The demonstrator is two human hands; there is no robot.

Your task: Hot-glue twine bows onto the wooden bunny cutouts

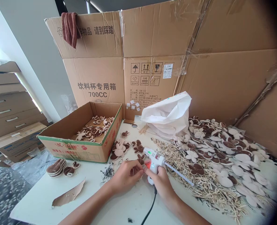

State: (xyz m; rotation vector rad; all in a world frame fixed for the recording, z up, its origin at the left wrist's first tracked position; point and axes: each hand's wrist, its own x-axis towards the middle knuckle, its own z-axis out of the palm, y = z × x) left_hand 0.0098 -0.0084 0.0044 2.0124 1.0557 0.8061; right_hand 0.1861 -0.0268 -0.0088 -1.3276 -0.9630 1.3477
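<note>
A white hot glue gun (155,163) with an orange trigger is gripped in my right hand (161,181). A glue stick (179,174) juts from its back end, and its black cord (150,207) runs toward the table's near edge. Close beside the gun, the fingers of my left hand (128,175) are pinched together; whatever they hold is hidden. Just beyond my hands lie brown flower-shaped fabric pieces (137,146). Left of those sits a small pile of pale and brown pieces (120,148). Black scraps (107,172) lie near my left wrist.
An open cardboard box (79,151) holds several finished-looking pieces. Pale short sticks (199,178) and a large heap of fabric petals (222,147) cover the right side. A white bag (167,115) stands behind. Tall cardboard panels (152,34) wall the back. Torn cardboard (69,195) lies front left.
</note>
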